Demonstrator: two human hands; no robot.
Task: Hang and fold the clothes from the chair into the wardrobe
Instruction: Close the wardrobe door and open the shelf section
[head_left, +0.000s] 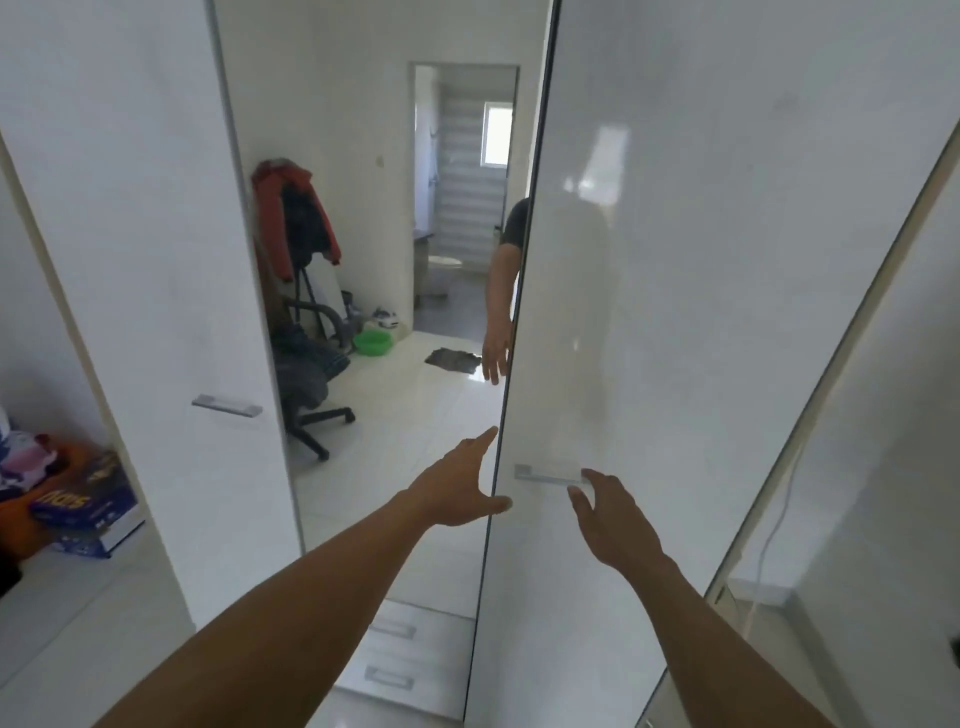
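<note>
White wardrobe door, mirror, tiled floor

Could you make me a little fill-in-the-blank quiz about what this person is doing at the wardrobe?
1. The right hand reaches for the metal ____ on the white wardrobe door.
2. The mirror reflects an office chair with a ____ jacket draped over its back.
3. The left hand is at the ____ of the door.
4. The basin on the reflected floor is ____.

Answers: handle; red; edge; green
</note>
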